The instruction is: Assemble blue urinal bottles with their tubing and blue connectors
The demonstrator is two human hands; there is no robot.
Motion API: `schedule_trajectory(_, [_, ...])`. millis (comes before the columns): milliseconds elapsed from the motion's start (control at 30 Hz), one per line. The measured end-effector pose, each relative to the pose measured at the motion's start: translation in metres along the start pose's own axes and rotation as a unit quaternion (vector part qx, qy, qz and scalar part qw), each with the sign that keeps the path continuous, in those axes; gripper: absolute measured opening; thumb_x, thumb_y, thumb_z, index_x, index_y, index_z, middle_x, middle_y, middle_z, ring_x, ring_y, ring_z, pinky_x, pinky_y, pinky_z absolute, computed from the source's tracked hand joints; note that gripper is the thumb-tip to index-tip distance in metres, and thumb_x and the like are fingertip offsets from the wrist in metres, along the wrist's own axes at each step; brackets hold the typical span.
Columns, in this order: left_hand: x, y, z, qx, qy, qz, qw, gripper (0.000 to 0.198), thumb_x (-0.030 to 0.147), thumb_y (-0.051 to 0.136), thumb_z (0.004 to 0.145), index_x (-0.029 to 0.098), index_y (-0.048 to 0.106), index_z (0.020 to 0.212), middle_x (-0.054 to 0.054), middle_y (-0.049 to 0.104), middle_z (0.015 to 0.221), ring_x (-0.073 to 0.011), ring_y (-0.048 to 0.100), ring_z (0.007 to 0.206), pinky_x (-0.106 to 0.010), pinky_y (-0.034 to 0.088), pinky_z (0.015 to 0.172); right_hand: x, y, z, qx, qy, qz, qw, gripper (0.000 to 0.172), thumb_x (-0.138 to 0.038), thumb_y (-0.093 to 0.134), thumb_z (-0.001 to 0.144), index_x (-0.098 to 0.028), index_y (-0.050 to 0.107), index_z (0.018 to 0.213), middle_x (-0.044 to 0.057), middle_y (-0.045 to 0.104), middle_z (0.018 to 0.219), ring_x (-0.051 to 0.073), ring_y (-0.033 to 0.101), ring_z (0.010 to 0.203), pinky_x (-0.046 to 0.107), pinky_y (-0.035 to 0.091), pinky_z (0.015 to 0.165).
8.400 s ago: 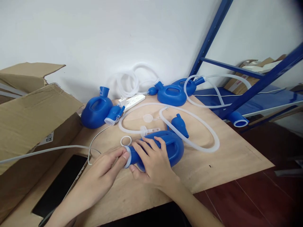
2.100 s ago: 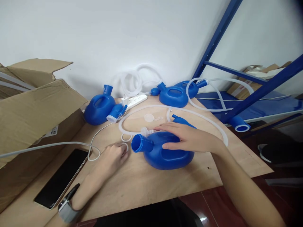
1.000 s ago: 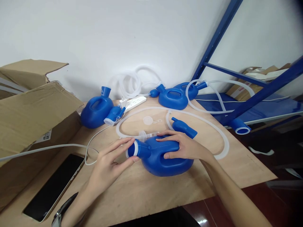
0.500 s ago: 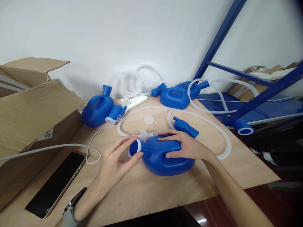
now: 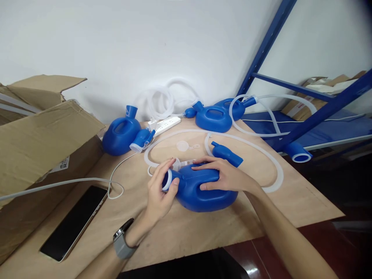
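Note:
A blue plastic jug with a handle lies on its side in the middle of the wooden table. My right hand is wrapped over its handle. My left hand curls round the jug's spout, where a white ring sits on the rim; thumb and fingers pinch that ring. A long translucent tube loops on the table behind the jug, with a blue funnel-shaped connector and a small clear fitting just beyond my fingers.
Two more blue jugs stand at the back: one at the left, one with tubing at the right. A white power strip, an open cardboard box, a phone with white cable, and a blue metal rack surround the work spot.
My left hand took a white ring from the table, brought it to the jug's spout and has now closed round it. My right hand stays on the handle.

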State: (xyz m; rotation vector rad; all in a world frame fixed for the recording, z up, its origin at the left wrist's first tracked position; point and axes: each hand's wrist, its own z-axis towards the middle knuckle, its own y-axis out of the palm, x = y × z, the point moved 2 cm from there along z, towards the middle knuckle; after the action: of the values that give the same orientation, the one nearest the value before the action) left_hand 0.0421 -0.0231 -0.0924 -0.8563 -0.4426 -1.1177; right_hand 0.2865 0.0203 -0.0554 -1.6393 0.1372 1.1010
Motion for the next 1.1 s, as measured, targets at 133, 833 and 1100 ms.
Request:
schedule_trajectory(133, [-0.002,0.003,0.000,-0.002,0.010,0.023,1.000,0.039,0.030,0.055,0.101,0.022,0.058,0.139,-0.014,0.068,0.137,-0.0268,0.065,0.126,-0.045,0.055,0.106,-0.001,0.001,0.000,0.002,0.002,-0.002,1.000,0.059,-0.060,0.085,0.076,-0.033,0.076,0.128,0.006,0.066,0.144,0.035,0.063,0.131,0.055,0.046,0.117])
schedule_trajectory(833, [-0.009,-0.039,0.065,-0.278,-0.122,-0.159,0.939,0.055,0.059,0.044,0.100,0.022,0.072,0.129,-0.011,0.068,0.140,-0.0336,0.058,0.135,-0.056,0.038,0.121,-0.017,0.029,0.018,0.047,-0.051,0.005,0.998,0.050,-0.054,0.086,0.079,-0.036,0.077,0.125,0.004,0.070,0.138,0.034,0.064,0.130,0.056,0.048,0.116])
schedule_trajectory(1100, [-0.023,-0.040,0.061,-0.262,-0.098,-0.300,0.912,0.067,0.066,0.031,0.101,0.021,0.071,0.132,-0.013,0.067,0.142,-0.0363,0.057,0.138,-0.056,0.041,0.119,-0.017,0.026,0.019,0.034,-0.034,0.010,0.999,0.051,-0.053,0.087,0.078,-0.036,0.077,0.125,0.004,0.069,0.140,0.034,0.062,0.133,0.056,0.046,0.118])
